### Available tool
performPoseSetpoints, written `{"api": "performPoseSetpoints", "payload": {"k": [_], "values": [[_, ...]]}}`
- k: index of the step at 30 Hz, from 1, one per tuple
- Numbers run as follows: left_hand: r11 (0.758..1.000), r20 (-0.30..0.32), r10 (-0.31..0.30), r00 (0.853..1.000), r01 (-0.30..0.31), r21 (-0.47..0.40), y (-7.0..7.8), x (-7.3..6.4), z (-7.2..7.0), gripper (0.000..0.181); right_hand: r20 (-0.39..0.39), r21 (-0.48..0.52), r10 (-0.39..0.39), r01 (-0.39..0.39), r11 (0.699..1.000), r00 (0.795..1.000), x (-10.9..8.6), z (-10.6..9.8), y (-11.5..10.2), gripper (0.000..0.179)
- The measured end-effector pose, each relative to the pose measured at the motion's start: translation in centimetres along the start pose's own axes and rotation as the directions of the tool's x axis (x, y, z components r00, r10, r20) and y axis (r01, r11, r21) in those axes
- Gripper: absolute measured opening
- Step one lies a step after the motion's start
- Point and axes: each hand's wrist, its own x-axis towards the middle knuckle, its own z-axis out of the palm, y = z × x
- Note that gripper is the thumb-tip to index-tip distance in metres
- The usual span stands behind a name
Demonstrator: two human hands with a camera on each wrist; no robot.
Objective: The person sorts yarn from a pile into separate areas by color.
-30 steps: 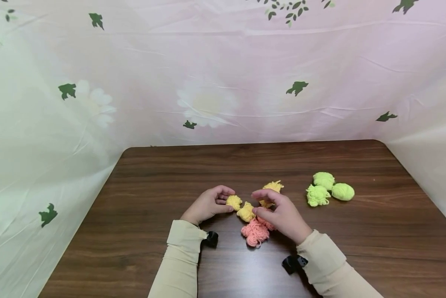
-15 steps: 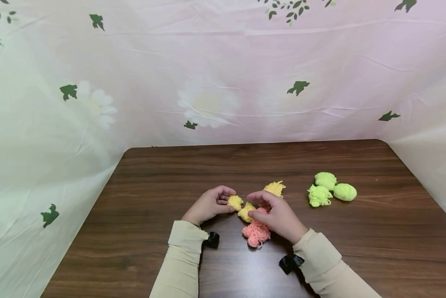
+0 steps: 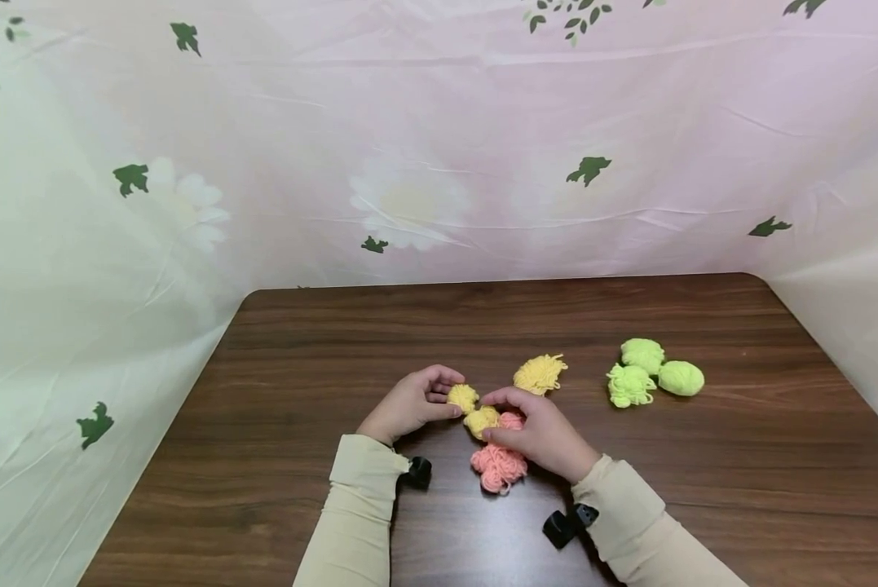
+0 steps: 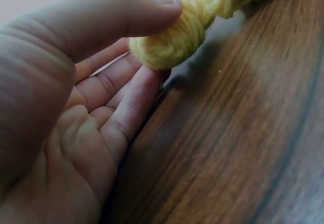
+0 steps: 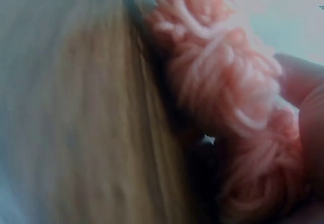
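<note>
My left hand (image 3: 409,405) pinches a small yellow yarn ball (image 3: 462,398) between thumb and fingers; the left wrist view shows the thumb on top of this yellow ball (image 4: 169,42). A second yellow yarn ball (image 3: 481,422) lies right beside it, at the fingertips of my right hand (image 3: 544,428). The right thumb and fingers curve round a pink yarn ball (image 3: 512,421), partly hidden by the hand. Another pink yarn ball (image 3: 499,467) sits just below the right thumb. Blurred pink yarn (image 5: 223,77) fills much of the right wrist view.
Behind the right hand lies a larger yellow yarn ball (image 3: 540,373) with loose ends. Three lime green yarn balls (image 3: 631,385) are grouped farther right on the dark wooden table (image 3: 321,342). A printed cloth (image 3: 439,147) hangs around the table's back and sides.
My right hand has moved left toward the left hand, with the pink yarn between its fingers. More of the larger yellow ball behind it now shows. The left hand stays in place.
</note>
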Motion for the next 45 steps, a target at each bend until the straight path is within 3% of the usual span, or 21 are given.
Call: {"api": "performPoseSetpoints", "payload": {"k": [6,11,20,32,40,45], "values": [[1.0,-0.015,0.001,1.0,-0.001,-0.014,0.1,-0.2,-0.2,0.041,-0.008,-0.032,-0.054,0.053,0.998,0.999,0.1,0.6,-0.1,0.03],[0.999,-0.039,-0.014,0.999,0.012,-0.035,-0.4,0.0,-0.1,0.04,-0.014,-0.043,-0.039,0.038,0.998,0.999,0.0,0.6,-0.1,0.029],[0.997,-0.155,-0.024,0.988,0.011,-0.08,-3.6,1.4,0.4,0.035,-0.011,-0.055,0.014,-0.015,0.998,1.0,-0.1,0.5,0.2,0.03],[0.997,-0.205,-0.036,0.978,0.021,-0.077,-3.4,1.2,0.2,0.032,-0.011,-0.052,0.029,-0.03,0.998,0.999,-0.1,0.5,0.2,0.031],[0.987,-0.235,-0.079,0.969,0.043,-0.154,-3.4,1.1,-0.6,0.037,-0.015,-0.059,0.038,-0.039,0.998,0.999,0.0,0.5,0.3,0.032],[0.986,-0.259,-0.093,0.961,0.052,-0.161,-2.2,0.3,-1.3,0.038,-0.012,-0.06,0.037,-0.038,0.997,0.999,-0.1,0.5,0.3,0.032]]}}
